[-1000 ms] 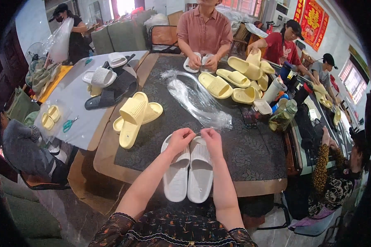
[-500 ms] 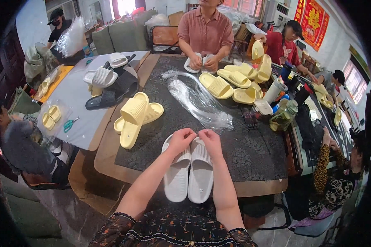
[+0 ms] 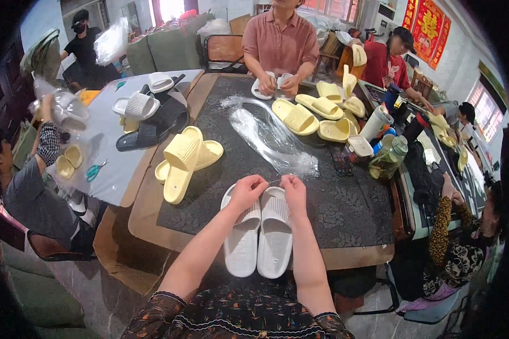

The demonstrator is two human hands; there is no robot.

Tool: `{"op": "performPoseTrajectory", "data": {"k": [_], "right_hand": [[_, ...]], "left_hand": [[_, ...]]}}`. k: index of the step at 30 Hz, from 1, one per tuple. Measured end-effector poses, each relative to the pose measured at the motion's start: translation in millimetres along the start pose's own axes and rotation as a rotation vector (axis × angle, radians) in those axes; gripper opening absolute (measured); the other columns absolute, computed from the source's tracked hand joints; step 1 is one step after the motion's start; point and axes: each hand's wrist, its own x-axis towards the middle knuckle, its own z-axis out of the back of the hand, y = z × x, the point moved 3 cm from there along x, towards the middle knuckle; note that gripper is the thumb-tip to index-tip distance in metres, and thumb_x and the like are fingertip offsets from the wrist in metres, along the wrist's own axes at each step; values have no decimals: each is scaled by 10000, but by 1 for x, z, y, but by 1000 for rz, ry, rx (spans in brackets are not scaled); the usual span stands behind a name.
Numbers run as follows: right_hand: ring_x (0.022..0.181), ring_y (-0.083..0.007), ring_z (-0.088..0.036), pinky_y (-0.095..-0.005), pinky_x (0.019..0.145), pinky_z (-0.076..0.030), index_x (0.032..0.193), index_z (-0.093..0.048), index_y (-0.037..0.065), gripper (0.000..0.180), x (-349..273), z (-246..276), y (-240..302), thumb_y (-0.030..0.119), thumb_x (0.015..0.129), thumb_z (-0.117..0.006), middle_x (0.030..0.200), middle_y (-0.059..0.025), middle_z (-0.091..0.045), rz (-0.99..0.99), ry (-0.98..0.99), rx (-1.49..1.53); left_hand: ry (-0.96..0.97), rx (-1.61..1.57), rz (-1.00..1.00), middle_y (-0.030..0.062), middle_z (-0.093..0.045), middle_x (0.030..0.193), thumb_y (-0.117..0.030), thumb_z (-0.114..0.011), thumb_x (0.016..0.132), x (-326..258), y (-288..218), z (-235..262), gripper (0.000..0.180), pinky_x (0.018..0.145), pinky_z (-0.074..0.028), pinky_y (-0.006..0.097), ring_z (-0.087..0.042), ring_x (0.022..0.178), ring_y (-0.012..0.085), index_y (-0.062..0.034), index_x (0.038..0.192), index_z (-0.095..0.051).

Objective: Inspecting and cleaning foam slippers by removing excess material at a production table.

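Note:
A pair of white slide slippers lies side by side at the table's near edge, the left slipper [image 3: 241, 251] and the right slipper [image 3: 275, 251] with toes pointing away from me. Over the left toe, my left hand [image 3: 250, 191] pinches one end of a thin clear strand [image 3: 274, 181]. My right hand [image 3: 294, 193] pinches the strand's other side above the right toe. A short stretch of it spans the gap between my fingertips. Just beyond my hands lies a shiny bundle of clear plastic strands [image 3: 271, 138].
Crossed yellow slippers [image 3: 184, 164] lie to the left, more yellow slippers [image 3: 297, 117] at the far right. A bottle [image 3: 389, 157] and cups stand rightward. Black slippers [image 3: 152, 124] and green scissors [image 3: 96, 170] lie on the left table. Co-workers sit and stand around.
My hands have drawn slightly apart, and the strand now shows between them. At the left, a co-worker has raised a clear bag with pale slippers. A far-right co-worker's yellow slippers have shifted.

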Motion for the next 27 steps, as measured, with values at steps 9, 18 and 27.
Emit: {"op": "performPoseTrajectory", "data": {"k": [9, 18, 27], "right_hand": [[716, -62, -524, -216, 669, -422, 898, -627, 13, 123, -9, -7, 18, 129, 859, -618, 770, 13, -585, -12, 22, -133], [683, -58, -518, -207, 638, -414, 890, -620, 29, 120, -4, -4, 6, 148, 869, -610, 756, 14, -586, 44, 121, -114], [664, -46, -494, -195, 626, -389, 904, -622, 44, 145, -6, -9, 5, 185, 867, -621, 745, 36, -563, 41, 218, -184]], "left_hand": [[19, -11, 5, 71, -626, 701, -224, -634, 823, 0, 0, 0, 209, 592, -447, 281, -557, 616, 116, -16, 843, -642], [30, -20, 21, 70, -622, 691, -213, -633, 823, 1, 1, -4, 196, 593, -449, 283, -556, 622, 117, -17, 833, -643], [5, -28, -17, 59, -602, 671, -199, -633, 817, 0, 3, -4, 183, 587, -440, 281, -544, 619, 116, -16, 819, -636]]}}
